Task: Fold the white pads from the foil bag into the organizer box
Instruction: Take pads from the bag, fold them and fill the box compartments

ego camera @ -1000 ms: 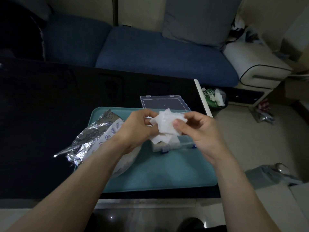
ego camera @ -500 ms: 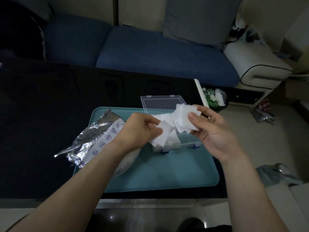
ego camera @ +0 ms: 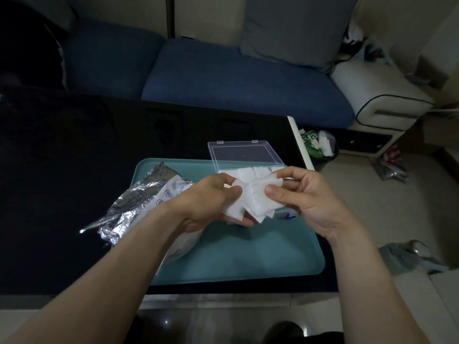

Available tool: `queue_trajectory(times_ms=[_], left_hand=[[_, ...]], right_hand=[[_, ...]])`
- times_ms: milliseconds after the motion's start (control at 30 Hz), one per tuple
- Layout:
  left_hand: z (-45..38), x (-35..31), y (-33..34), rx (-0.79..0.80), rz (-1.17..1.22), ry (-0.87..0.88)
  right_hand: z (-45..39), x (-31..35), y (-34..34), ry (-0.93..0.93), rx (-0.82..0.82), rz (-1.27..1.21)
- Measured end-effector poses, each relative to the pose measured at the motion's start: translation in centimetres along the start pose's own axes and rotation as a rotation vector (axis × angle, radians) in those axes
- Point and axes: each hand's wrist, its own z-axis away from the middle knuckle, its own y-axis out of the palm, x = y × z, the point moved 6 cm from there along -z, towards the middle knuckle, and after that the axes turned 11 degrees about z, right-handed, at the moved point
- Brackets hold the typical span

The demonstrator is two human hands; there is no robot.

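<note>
Head view: the left hand (ego camera: 211,202) and right hand (ego camera: 301,194) both pinch a fanned bunch of white pads (ego camera: 255,197) between thumb and fingers. Directly behind the grip stands the box (ego camera: 246,155), lid raised, pads in its compartments. Left of the grip lies the foil bag (ego camera: 139,202); beneath, the tray (ego camera: 248,256).
</note>
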Motion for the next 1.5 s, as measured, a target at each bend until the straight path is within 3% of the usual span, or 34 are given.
queue_trajectory(times_ms=[167,267,533,833,967,1033,1167,1400,1500], left_hand=[[0.7,0.3,1.7,0.238,0.135,-0.173],[0.2,0.8,1.8,0.224,0.11,-0.185],[-0.6,0.5,0.7,0.093,0.175,-0.109],[-0.5,0.9,1.1,0.153,0.168,-0.087],[-0.6,1.4,1.0,0.111,0.225,-0.189],[-0.3,1.4,1.4,0.155,0.228,-0.212],[-0.6,1.1,1.5,0.181,0.151,-0.092],[-1.6,1.0,0.0,-0.039,0.105,-0.018],[-1.5,0.9,0.0,-0.051,0.047,0.019]], right_hand=[[0.3,0.2,0.8,-0.048,-0.013,0.247],[0.0,0.3,1.0,-0.085,-0.085,0.422],[-0.2,0.3,-1.4,-0.046,-0.355,0.142],[0.2,0.7,0.9,-0.09,-0.065,0.312],[0.4,0.4,1.3,-0.027,0.019,0.327],[0.3,0.3,1.2,-0.002,-0.044,0.391],[0.2,0.4,0.1,0.005,-0.253,0.464],[0.8,1.1,-1.5,-0.022,-0.248,0.332],[0.8,1.4,-1.6,-0.049,-0.232,0.216]])
